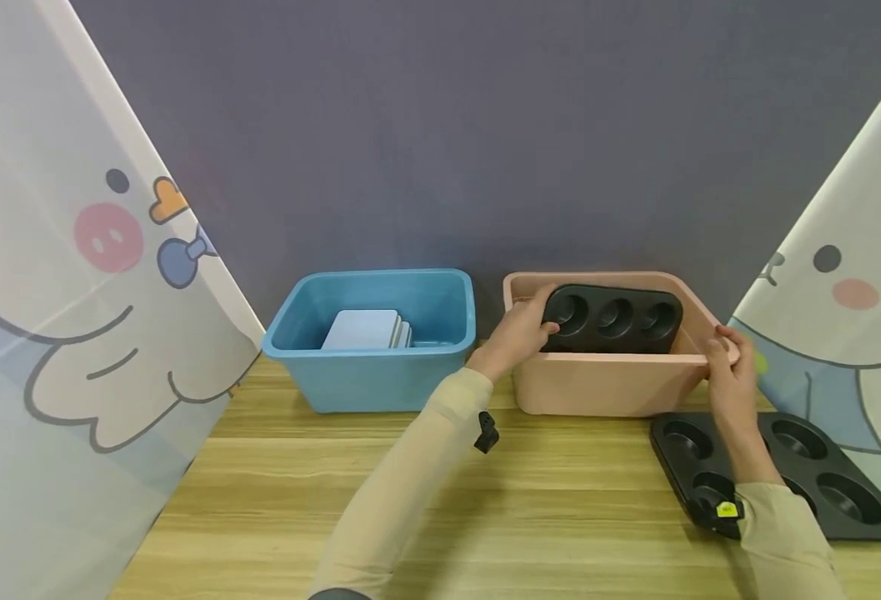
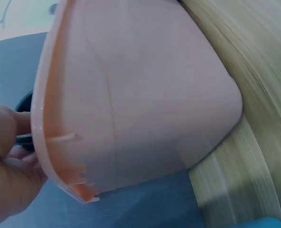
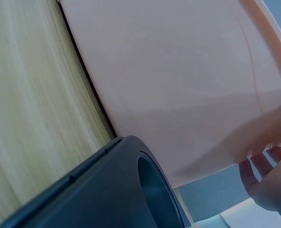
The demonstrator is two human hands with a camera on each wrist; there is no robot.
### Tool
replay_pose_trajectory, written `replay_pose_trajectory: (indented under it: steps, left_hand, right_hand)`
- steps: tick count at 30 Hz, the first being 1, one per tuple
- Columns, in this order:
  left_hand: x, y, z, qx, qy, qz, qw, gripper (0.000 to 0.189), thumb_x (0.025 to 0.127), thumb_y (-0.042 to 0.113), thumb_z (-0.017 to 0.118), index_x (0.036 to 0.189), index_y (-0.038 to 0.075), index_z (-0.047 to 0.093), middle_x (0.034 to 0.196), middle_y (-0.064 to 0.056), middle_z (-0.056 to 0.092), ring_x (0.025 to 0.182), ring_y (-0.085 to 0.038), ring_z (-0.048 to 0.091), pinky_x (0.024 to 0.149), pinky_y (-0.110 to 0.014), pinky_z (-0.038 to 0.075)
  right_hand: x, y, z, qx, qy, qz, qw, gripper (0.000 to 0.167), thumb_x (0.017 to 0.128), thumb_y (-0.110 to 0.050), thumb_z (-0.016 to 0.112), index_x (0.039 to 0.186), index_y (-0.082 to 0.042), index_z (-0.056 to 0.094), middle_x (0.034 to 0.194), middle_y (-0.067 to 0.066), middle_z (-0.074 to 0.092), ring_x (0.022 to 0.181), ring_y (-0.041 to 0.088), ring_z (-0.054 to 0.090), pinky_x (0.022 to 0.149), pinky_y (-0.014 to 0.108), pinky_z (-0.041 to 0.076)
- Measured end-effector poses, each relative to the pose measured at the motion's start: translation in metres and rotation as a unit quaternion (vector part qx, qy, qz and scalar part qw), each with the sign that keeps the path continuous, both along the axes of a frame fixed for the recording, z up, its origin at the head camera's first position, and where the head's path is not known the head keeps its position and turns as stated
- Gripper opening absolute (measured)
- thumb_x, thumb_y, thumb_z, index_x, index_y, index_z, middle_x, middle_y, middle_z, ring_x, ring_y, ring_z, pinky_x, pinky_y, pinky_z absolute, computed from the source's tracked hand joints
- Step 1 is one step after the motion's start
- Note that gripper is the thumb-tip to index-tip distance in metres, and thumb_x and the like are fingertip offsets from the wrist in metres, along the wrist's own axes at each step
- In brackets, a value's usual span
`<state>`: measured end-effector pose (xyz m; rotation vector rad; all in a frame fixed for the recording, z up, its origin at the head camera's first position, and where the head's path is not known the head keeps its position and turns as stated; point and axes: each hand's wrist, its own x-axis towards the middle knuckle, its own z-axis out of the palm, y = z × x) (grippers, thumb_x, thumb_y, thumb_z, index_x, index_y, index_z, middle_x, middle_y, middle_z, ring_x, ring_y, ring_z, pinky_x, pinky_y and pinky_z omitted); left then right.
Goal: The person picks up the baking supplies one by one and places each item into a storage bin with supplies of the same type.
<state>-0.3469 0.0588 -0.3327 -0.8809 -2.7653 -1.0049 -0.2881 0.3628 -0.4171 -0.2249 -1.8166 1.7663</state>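
A dark muffin tin (image 1: pixel 614 320) stands tilted inside the pink bin (image 1: pixel 598 385), its lower part hidden by the front wall. My left hand (image 1: pixel 517 332) pinches the tin's left end between thumb and fingers, just above the bin's rim. In the left wrist view the left hand (image 2: pixel 10 166) is partly behind the pink rim, with a bit of dark tin beside its fingers. At the bin's right front corner, my right hand (image 1: pixel 731 379) grips the rim, thumb on the near side. The right wrist view shows the right hand's fingers (image 3: pixel 261 166) curled under that rim.
A second muffin tin (image 1: pixel 848 500) lies on the wooden table (image 1: pixel 560 517), partly under my right forearm. Left of the pink bin stands a blue bin (image 1: pixel 380 383) holding several white flat pieces (image 1: pixel 361 329). Printed cloth panels flank both sides, and a grey wall rises behind.
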Motion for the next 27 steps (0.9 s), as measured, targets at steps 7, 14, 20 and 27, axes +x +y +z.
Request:
replay_pose_trajectory:
  steps: [7,14,20,27]
  left_hand:
    - [0.001,0.003,-0.008,-0.114,0.089,0.042,0.9886,0.064,0.098,0.009,0.06,0.155,0.018,0.033,0.15,-0.005,0.049,0.126,-0.017,0.056,0.095,-0.024,0.05]
    - [-0.001,0.003,-0.011,-0.119,0.1,0.043,0.9868,0.043,0.101,0.018,0.057,0.143,0.015,0.053,0.148,-0.005,0.051,0.14,-0.024,0.043,0.113,-0.033,0.04]
    - [0.001,0.001,-0.008,-0.063,0.078,0.024,0.9946,0.035,0.101,0.014,0.056,0.136,0.016,0.059,0.142,0.001,0.056,0.136,-0.019,0.047,0.104,-0.028,0.046]
    - [0.004,-0.002,-0.008,-0.001,0.056,0.006,0.9984,0.031,0.1,0.013,0.057,0.131,0.015,0.062,0.135,0.0,0.059,0.118,-0.014,0.06,0.094,-0.024,0.051]
  right_hand:
    - [0.001,0.001,-0.002,0.006,-0.001,-0.004,1.0,0.031,0.103,-0.02,0.05,0.133,-0.019,0.048,0.135,-0.005,0.045,0.101,0.003,0.048,0.073,0.006,0.042]
    - [-0.001,0.002,-0.004,0.001,0.007,-0.008,0.9999,0.031,0.102,-0.02,0.051,0.134,-0.019,0.049,0.131,-0.007,0.045,0.1,0.003,0.048,0.073,0.006,0.042]
    - [-0.003,0.002,-0.004,-0.026,0.022,0.003,0.9994,0.028,0.102,-0.019,0.052,0.129,-0.022,0.05,0.12,-0.007,0.047,0.094,0.004,0.05,0.069,0.007,0.043]
    - [-0.001,0.001,-0.001,-0.028,0.02,0.006,0.9994,0.028,0.102,-0.019,0.052,0.129,-0.02,0.049,0.118,-0.005,0.047,0.095,0.006,0.051,0.07,0.007,0.044]
